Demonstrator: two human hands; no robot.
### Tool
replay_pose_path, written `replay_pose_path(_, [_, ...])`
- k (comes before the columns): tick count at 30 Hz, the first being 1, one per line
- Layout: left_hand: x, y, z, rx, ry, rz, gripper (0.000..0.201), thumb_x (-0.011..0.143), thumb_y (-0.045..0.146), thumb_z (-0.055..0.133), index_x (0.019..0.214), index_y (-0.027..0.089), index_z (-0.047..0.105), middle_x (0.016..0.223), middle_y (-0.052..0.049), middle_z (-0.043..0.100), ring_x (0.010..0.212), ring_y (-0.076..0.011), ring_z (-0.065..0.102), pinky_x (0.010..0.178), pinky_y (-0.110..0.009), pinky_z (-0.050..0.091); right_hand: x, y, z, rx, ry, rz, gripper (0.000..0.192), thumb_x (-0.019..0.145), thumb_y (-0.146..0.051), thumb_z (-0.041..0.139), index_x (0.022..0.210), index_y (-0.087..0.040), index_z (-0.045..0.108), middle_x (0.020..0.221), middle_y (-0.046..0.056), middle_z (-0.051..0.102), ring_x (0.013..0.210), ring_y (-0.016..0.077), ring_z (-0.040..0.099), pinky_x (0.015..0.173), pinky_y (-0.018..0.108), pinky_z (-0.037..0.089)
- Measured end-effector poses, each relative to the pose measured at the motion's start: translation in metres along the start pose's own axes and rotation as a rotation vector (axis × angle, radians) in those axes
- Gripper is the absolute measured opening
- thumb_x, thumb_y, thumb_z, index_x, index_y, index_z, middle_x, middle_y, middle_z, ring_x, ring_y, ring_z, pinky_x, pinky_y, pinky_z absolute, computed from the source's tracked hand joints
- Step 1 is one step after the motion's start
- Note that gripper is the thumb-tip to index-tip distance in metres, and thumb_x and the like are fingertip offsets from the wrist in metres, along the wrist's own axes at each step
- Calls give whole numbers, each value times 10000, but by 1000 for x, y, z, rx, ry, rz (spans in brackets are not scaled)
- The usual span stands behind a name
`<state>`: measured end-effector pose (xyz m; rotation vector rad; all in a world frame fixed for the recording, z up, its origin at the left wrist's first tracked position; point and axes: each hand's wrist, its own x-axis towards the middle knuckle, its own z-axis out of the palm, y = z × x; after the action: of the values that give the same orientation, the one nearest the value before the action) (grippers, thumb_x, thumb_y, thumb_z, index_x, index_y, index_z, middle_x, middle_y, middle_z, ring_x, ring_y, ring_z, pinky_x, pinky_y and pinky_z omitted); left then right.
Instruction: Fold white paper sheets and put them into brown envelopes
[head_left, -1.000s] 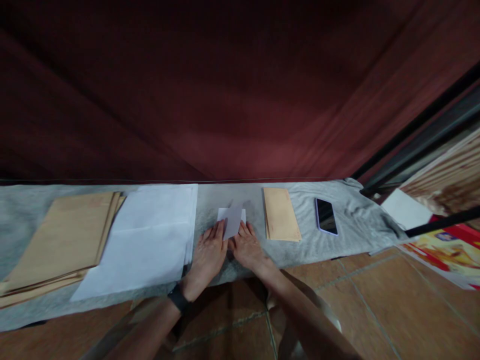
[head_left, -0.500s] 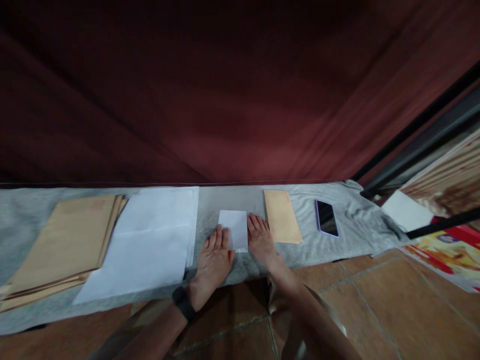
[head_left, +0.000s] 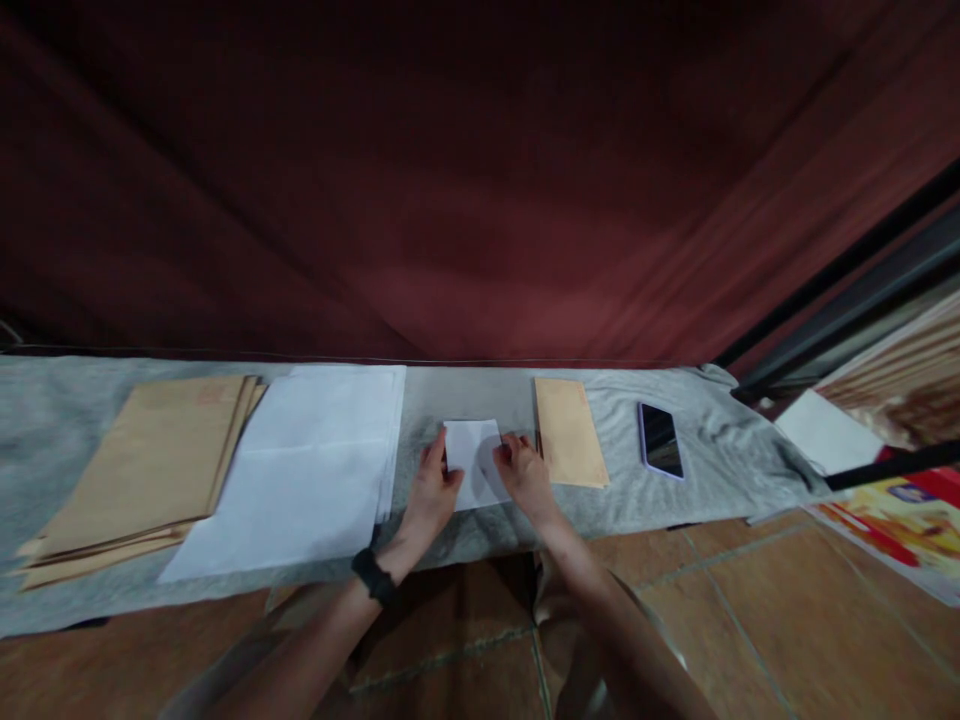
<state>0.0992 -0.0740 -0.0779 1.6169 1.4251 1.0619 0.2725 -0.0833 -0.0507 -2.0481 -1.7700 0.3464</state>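
Note:
A small white folded paper (head_left: 474,468) lies on the grey cloth in front of me, between my hands. My left hand (head_left: 435,483) grips its left edge, thumb on top and fingers along the side. At the right edge, my right hand (head_left: 523,474) pinches the paper between thumb and bent fingers. Just right of that hand lies a small tan envelope (head_left: 571,432). Large white sheets (head_left: 300,460) are stacked to the left of my left hand.
Several large brown envelopes (head_left: 157,450) are piled at the far left on the grey cloth (head_left: 622,510). A phone (head_left: 661,440) with a purple case lies right of the tan envelope. A dark red curtain (head_left: 465,200) hangs behind; a colourful box (head_left: 900,525) is at the right.
Both hands have gone from lying flat with fingers stretched out to gripping the small paper's side edges. The view has shifted slightly.

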Motion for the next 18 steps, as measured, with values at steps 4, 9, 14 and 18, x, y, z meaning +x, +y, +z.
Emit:
replay_pose_path(4, [4,5,2,-237,76,-96,688,762,155,617,1435,176,470,847,-10,675,683,-161,644,623,-295,557,-1,-2,-3,160,62,-47,298,972,-246,497,1213,-190,663,1092,99,679,1007,217,655,919,314,493])
replay_pose_path(9, [0,41,-14,-86,215,202,372,857,175,582,1220,209,653,885,-7,645,758,-133,621,693,-260,534,-6,-16,-11,597,96,-124,444,1007,-476,431,1286,-197,636,1245,140,634,1191,262,573,1090,450,420])
replay_pose_path(14, [-8,59,-32,319,177,690,274,952,161,523,1160,236,686,1011,-50,676,955,-169,644,857,-310,533,-9,-31,-20,1283,-112,28,659,893,-772,418,1255,-269,641,1273,64,672,1138,237,627,972,393,507])
replay_pose_path(18, [-14,56,-39,622,38,990,303,957,108,507,1196,208,662,1023,-66,697,953,-187,644,866,-346,506,-6,-28,-25,1527,-222,213,604,818,-745,548,1121,-239,678,1001,44,745,887,225,684,753,349,556])
